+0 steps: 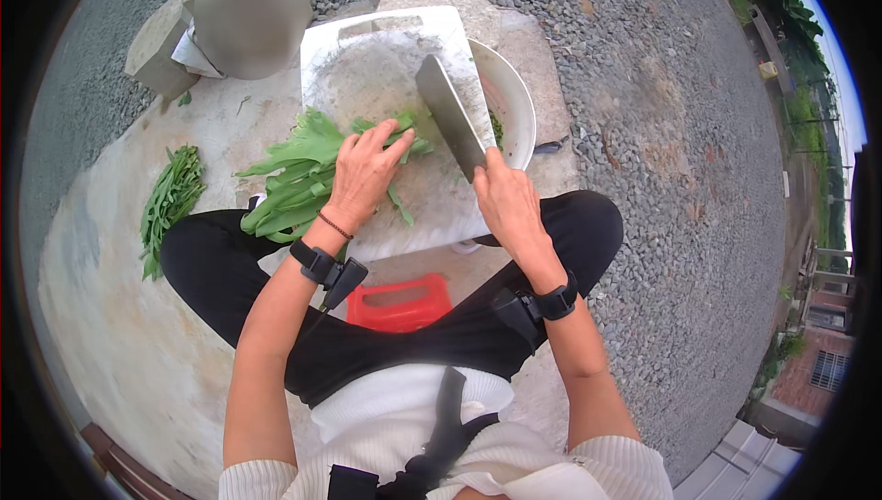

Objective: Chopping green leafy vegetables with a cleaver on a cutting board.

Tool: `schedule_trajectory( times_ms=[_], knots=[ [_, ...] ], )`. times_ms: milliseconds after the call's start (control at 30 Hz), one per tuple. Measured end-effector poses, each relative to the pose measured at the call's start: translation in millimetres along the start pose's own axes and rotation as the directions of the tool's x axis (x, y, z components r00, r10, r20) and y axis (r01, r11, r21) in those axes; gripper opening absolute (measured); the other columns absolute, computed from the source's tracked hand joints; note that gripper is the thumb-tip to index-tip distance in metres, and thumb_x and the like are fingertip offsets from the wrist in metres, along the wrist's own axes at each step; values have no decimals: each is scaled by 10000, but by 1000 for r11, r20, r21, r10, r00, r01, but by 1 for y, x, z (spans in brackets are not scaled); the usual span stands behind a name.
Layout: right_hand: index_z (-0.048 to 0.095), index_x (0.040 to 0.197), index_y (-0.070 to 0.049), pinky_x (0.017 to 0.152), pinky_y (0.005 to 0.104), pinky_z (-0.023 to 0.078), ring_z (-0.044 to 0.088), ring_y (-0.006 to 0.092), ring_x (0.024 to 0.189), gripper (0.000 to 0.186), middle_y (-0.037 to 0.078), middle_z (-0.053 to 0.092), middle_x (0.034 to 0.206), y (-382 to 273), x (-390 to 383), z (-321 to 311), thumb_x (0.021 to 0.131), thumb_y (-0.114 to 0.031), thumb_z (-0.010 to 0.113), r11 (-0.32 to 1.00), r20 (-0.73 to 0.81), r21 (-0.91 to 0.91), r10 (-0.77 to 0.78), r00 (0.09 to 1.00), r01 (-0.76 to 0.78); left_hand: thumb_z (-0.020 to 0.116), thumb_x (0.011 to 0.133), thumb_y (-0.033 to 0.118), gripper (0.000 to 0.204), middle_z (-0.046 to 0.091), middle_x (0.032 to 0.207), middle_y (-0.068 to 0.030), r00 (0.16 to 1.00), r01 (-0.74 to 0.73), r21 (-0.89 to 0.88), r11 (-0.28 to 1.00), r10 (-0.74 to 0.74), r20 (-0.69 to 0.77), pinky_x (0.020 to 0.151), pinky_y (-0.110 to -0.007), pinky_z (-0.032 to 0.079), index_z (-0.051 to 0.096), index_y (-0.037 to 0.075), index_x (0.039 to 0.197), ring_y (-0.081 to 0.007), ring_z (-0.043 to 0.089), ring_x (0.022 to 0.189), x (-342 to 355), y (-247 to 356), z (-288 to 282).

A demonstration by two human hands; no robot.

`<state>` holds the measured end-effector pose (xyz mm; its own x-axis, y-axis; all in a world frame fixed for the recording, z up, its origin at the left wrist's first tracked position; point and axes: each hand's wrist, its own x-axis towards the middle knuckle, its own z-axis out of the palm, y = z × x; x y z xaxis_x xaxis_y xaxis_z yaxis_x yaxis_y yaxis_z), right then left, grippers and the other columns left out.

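Observation:
A white cutting board (404, 68) with a worn, stained surface lies in front of me. Long green leafy vegetables (299, 174) spread over its left side and hang past the edge. My left hand (366, 164) presses on the bunch with its fingers curled over the stems. In my right hand (505, 197) is the handle of a cleaver (448, 109), its wide blade tilted over the board just right of the greens. A small gap shows between blade and greens. Partly hidden under the board's right side is a white bowl (514, 100) with chopped green bits inside.
Another pile of greens (175, 192) lies on the concrete at the left. A red plastic piece (400, 304) with a slot sits between my legs. Concrete blocks (158, 50) stand at the far left. Grey gravel (652, 252) borders the slab.

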<state>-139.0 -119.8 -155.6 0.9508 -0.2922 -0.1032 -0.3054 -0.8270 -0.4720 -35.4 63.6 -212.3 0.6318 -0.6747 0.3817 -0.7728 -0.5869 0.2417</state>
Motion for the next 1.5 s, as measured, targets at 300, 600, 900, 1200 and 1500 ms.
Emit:
schedule_trajectory(
  times_ms=[300, 600, 900, 1200, 1500],
  knots=[
    [434, 932, -24, 617, 560, 430, 579, 481, 710, 140, 253, 601, 709, -1, -21, -28, 914, -148, 496, 1000, -74, 5, 17, 997, -17, 666, 729, 76, 340, 592, 1032, -42, 999, 41, -58, 997, -41, 2, 766, -358, 452, 579, 105, 1057, -234, 591, 949, 8, 7, 9],
    [419, 946, -17, 560, 532, 446, 586, 454, 650, 134, 230, 607, 738, -14, -30, -35, 911, -122, 495, 991, 151, -87, -89, 985, 103, 635, 739, 77, 171, 612, 954, -30, 995, 13, -109, 994, -24, -98, 686, -346, 500, 596, 87, 905, -223, 616, 852, 6, 2, 15],
    [435, 923, -36, 465, 422, 514, 639, 355, 566, 125, 190, 589, 673, -31, 6, 27, 828, -40, 516, 909, 26, -358, -221, 975, 216, 562, 728, 81, 125, 577, 875, -41, 991, 97, -136, 986, -108, -81, 672, -344, 488, 577, 99, 850, -217, 600, 845, 8, 8, 11],
    [431, 942, -39, 506, 398, 535, 653, 332, 600, 166, 180, 604, 697, -40, 32, 41, 820, -50, 543, 904, -47, -343, -288, 956, 256, 636, 756, 100, 100, 558, 815, -41, 985, 63, -192, 979, -93, -149, 618, -364, 479, 597, 99, 848, -239, 578, 735, 10, 9, 15],
    [441, 964, -28, 654, 571, 437, 580, 497, 726, 149, 276, 604, 726, -1, 16, 0, 900, -155, 486, 1000, 24, 0, -22, 999, 22, 659, 750, 85, 170, 597, 906, -25, 989, 97, -147, 984, -112, -96, 668, -364, 498, 577, 96, 898, -233, 604, 823, 8, 6, 16]
  ],
)
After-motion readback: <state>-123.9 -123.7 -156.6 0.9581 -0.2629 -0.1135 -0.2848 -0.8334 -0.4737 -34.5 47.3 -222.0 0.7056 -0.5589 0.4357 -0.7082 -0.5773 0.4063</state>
